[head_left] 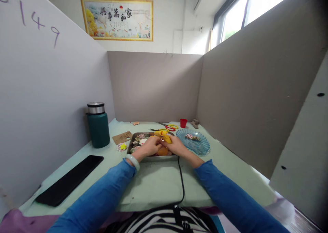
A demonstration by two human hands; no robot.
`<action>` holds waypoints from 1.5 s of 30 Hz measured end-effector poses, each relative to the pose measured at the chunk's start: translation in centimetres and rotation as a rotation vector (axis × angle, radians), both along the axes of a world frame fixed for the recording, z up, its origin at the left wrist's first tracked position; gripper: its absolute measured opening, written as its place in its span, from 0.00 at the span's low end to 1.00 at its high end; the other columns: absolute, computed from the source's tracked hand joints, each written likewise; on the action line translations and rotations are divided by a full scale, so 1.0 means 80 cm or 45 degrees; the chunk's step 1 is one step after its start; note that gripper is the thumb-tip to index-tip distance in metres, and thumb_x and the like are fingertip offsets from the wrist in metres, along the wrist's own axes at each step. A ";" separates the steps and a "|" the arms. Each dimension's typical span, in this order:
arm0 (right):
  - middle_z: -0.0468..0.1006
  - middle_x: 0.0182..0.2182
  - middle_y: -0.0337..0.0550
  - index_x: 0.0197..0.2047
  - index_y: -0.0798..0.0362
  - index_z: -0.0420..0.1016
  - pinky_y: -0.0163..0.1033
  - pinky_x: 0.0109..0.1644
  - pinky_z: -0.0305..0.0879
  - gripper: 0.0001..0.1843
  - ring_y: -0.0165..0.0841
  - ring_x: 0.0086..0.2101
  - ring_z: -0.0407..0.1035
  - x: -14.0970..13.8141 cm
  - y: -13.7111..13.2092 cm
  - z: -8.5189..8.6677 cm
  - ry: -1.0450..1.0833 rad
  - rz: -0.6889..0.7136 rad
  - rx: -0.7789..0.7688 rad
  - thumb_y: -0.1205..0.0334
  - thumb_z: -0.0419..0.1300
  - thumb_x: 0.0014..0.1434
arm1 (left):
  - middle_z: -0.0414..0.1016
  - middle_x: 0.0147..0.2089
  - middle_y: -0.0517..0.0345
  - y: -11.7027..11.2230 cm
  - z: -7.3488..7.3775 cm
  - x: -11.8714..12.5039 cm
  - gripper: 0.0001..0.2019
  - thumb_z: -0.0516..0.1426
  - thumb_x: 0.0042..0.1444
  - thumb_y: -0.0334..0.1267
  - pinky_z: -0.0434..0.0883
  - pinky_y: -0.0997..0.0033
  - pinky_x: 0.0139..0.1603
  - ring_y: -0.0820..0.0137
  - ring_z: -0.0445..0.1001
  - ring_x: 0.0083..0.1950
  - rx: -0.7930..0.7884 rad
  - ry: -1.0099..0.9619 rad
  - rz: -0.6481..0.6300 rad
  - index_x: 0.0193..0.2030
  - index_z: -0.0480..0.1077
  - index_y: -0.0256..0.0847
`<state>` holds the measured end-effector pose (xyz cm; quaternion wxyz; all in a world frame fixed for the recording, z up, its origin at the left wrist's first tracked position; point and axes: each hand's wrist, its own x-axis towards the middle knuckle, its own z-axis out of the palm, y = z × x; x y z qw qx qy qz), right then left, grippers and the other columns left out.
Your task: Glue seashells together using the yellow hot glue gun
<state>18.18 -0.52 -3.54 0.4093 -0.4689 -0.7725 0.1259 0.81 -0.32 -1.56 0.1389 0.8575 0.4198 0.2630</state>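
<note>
My right hand [176, 146] is wrapped round a yellow hot glue gun [162, 134], held above a metal tray [164, 158]. Close against it, my left hand [150, 146] is closed with its fingertips together; what they pinch, if anything, is hidden. Inside the tray lie several small patterned pieces [138, 141] and an orange round piece [163, 151], partly covered by my hands. A black cord [182, 181] runs from the tray's right side towards the table's front edge.
A green bottle [98, 128] and a black phone-like slab [70, 180] stand and lie left. Brown card [122, 138] and a patterned piece with a yellow star [123, 146] lie beside the tray. Behind are scissors [170, 127] and a red cup [183, 123]; right, a blue plate [203, 145].
</note>
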 end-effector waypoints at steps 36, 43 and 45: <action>0.80 0.37 0.46 0.44 0.55 0.75 0.40 0.39 0.64 0.18 0.39 0.37 0.73 0.000 0.002 -0.002 0.007 0.007 -0.015 0.52 0.58 0.57 | 0.77 0.31 0.53 0.001 -0.001 -0.001 0.08 0.55 0.53 0.36 0.64 0.73 0.32 0.68 0.71 0.32 0.008 0.027 0.009 0.32 0.74 0.35; 0.80 0.38 0.46 0.45 0.55 0.74 0.40 0.40 0.65 0.17 0.39 0.38 0.73 0.000 0.001 -0.001 0.021 0.029 -0.005 0.52 0.58 0.57 | 0.76 0.31 0.52 0.001 0.000 0.000 0.09 0.54 0.54 0.37 0.63 0.73 0.31 0.68 0.70 0.31 0.016 0.032 0.002 0.32 0.74 0.35; 0.80 0.38 0.47 0.45 0.55 0.74 0.40 0.40 0.65 0.18 0.39 0.37 0.73 0.000 0.001 0.000 0.013 0.026 -0.010 0.52 0.59 0.57 | 0.76 0.31 0.52 0.000 0.001 0.000 0.09 0.54 0.53 0.37 0.63 0.73 0.31 0.69 0.70 0.31 0.013 0.033 0.006 0.32 0.74 0.35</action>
